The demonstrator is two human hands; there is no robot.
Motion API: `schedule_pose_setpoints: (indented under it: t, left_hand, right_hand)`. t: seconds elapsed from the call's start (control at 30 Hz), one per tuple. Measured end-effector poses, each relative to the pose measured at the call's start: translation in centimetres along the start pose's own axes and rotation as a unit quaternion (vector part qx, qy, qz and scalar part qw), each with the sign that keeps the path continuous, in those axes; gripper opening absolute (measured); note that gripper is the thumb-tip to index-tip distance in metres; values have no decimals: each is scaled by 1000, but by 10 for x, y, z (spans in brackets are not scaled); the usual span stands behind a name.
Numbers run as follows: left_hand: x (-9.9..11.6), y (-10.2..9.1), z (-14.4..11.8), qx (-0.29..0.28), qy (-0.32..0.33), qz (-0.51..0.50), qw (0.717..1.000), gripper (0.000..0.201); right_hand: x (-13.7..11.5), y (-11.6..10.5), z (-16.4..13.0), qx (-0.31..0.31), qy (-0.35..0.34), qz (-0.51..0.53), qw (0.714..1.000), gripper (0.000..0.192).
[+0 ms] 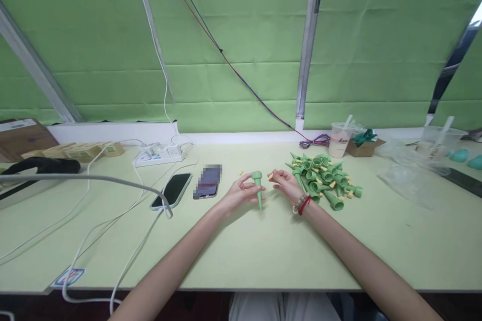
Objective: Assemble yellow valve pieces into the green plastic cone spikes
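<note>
We see a person's left hand [241,191] closed around a green plastic spike [258,189], thumb and fingers pinching it just below its cupped top so that it stands upright with its pointed tip down, close to the pale green table [263,251]. Just to the right of it, the right hand [285,184] pinches a small yellow piece [270,175] between thumb and forefinger; the piece sits near the spike's top but apart from it. A red and beaded bracelet [301,204] circles the right wrist.

Immediately beyond and to the right of the right hand lies a heap of green spikes [324,178], many with yellow fittings, almost touching the hand's back. A single yellow bit [240,173] lies on the table just beyond the left hand.

To the left of the left hand, near it, we find two phones: one with a blurred screen [207,182] and a dark one [171,190] farther left, with a grey cable [94,178] ending over it. Beyond them sits a white power strip [158,154]. Behind the heap, well past the right hand, stand a plastic cup with a straw [340,139] and a small cardboard box [364,146].
</note>
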State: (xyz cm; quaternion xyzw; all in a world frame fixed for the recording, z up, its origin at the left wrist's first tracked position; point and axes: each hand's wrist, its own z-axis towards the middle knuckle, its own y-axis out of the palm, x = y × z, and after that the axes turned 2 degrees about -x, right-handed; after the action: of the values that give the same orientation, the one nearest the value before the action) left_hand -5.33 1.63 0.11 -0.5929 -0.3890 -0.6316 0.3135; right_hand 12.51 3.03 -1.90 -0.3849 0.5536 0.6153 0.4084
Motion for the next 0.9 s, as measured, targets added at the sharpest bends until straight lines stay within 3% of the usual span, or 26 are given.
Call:
schedule_pose_setpoints:
  t: [0.13,0.27,0.57,0.73,0.9]
  left_hand:
    - [-1,3,0,12,7,11,1000,60]
    - [0,5,0,8,21,24,999,66]
    - [-1,5,1,-9,44,43,998,60]
    - [-3,2,1,-71,51,84,993,45]
    - [-5,10,-5,-71,57,108,990,33]
  right_hand:
    - [0,2,-1,-29,3,13,999,33]
    - [-2,4,-4,-69,2,25,997,42]
    - [-9,8,-10,-68,-41,-57,995,33]
    - [-9,8,-13,-83,-49,-90,991,27]
    - [-9,10,-15,-76,-33,-85,993,30]
